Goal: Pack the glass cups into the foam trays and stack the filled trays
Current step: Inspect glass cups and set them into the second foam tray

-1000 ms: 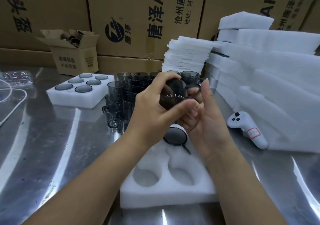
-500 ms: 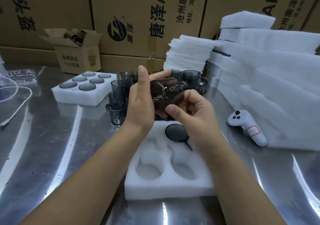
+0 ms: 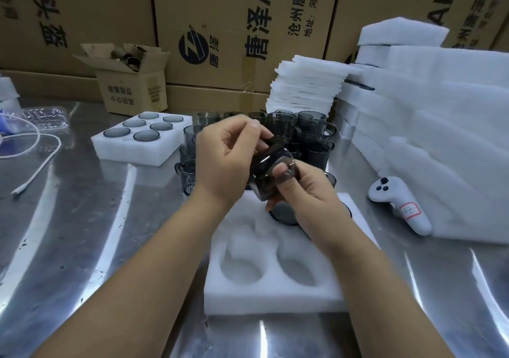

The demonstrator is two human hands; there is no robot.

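Now | glass cup (image 3: 264, 171) axis slants lower-left | left hand (image 3: 223, 162), right hand (image 3: 311, 196) holding

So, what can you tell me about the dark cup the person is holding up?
The cup is smoky grey, see-through glass, glossy and straight-sided. It is tipped on its side in the air above the far end of the near foam tray. The left hand curls over its top and the right hand pinches its near end, skin showing through the glass. Its handle is not clearly visible.
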